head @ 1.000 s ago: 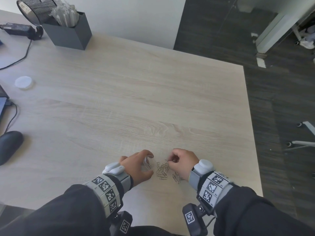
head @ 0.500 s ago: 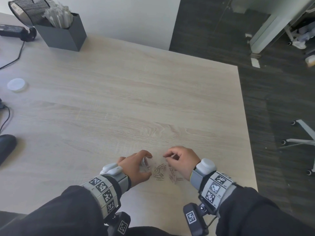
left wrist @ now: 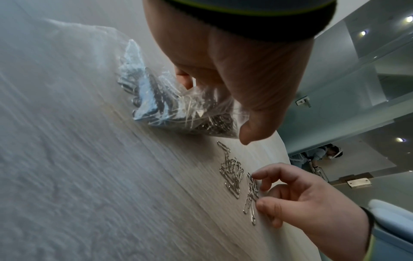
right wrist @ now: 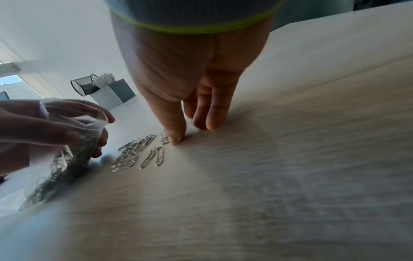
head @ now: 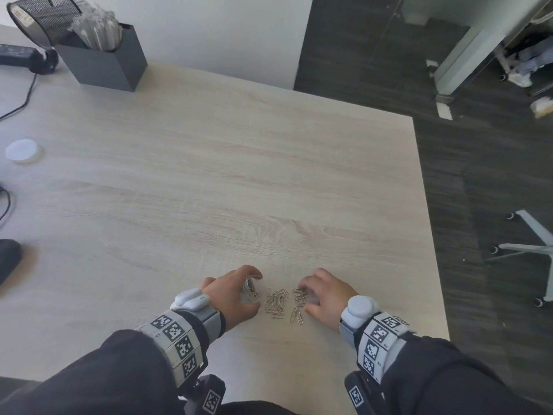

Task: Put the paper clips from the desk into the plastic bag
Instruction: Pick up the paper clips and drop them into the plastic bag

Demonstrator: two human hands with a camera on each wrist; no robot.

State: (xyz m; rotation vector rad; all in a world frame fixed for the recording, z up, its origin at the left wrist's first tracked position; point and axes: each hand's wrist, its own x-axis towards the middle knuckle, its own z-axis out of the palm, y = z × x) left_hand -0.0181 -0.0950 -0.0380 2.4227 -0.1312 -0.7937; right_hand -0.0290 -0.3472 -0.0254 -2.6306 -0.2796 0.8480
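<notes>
The desk (head: 239, 163) is spread ahead of both hands, and both hands are rested at its near edge. The left hand (head: 232, 296) is curled round the plastic bag (left wrist: 178, 107), whose mouth is gripped between thumb and fingers; the bag's lower part is laid on the desk and is seen to be partly filled with clips. The right hand (head: 326, 295) is held palm down with loosely bent fingers, and its fingertips (left wrist: 257, 175) are set down at the right edge of the loose paper clips (head: 279, 302); whether a clip is actually pinched cannot be told. The clips are scattered in a small heap on the desk between the two hands, just beside the bag. Far ahead and to the left of the left hand, a grey box (head: 104, 64) and a mesh cup (head: 42, 16) are stood, and a white lid (head: 22, 150) is laid nearer.
</notes>
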